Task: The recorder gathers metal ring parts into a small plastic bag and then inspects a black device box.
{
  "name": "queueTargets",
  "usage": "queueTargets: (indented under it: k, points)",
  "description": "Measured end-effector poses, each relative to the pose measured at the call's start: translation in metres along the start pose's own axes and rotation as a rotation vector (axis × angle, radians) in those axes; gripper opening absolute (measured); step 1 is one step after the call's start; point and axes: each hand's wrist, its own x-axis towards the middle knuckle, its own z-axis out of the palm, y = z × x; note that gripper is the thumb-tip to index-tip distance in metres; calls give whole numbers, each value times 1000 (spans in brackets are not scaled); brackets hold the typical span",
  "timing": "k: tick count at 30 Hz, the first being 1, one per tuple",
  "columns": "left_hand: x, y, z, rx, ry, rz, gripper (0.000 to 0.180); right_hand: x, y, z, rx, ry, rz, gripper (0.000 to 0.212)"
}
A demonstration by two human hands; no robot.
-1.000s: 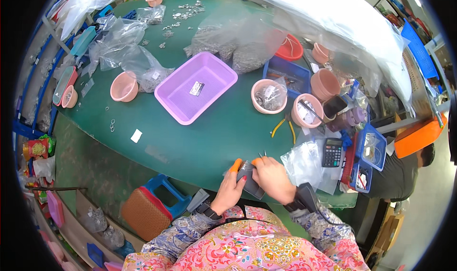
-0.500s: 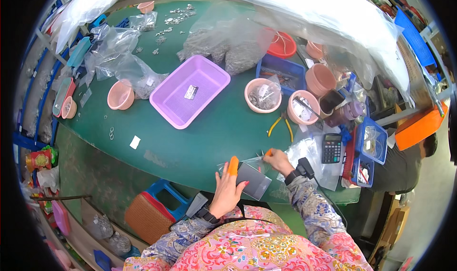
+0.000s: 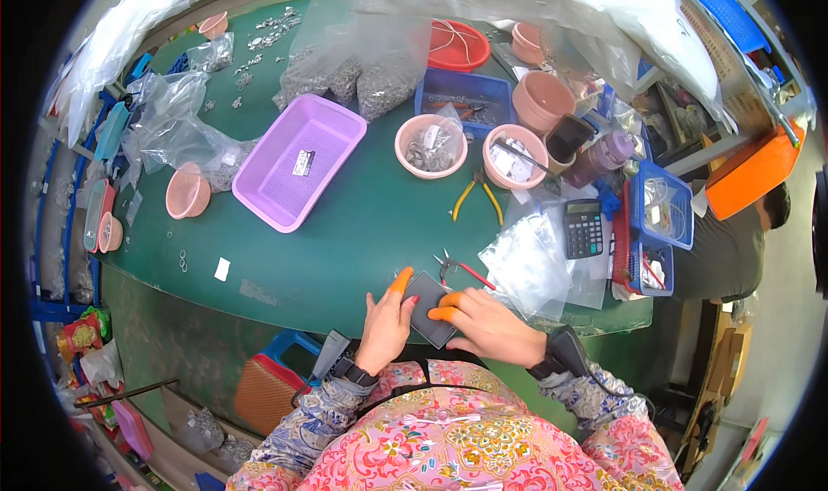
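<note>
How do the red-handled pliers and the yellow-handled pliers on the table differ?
The red pliers lie close to the right hand; the yellow pliers lie farther off, near two pink tubs. The red pliers have one handle stretching rightward, while the yellow pliers have both handles pointing back toward the person. Both pairs lie unheld on the green table.

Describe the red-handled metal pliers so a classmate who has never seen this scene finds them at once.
At the near edge of the large green table, find the dark grey flat block between the person's left hand and right hand. Just beyond it, slightly right, lie the metal pliers; their red handles set them apart from the yellow-handled pliers farther off.
</note>
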Motion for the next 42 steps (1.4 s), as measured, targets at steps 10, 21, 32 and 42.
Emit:
queueTargets:
  k: [10,21,32,42]
  points:
    - [-4,5,0,-34,45,-70,45,5,15,15,-97,-381,-93,19]
    - [-10,18,9,-8,133,-189,44,-107,69,126,15,73,185,7]
    - [-34,29,-34,271,140,259,72,-82,22,80,717,341,636,79]
    - [8,36,-56,462,-366,612,55,-52,46,111,542,219,469,107]
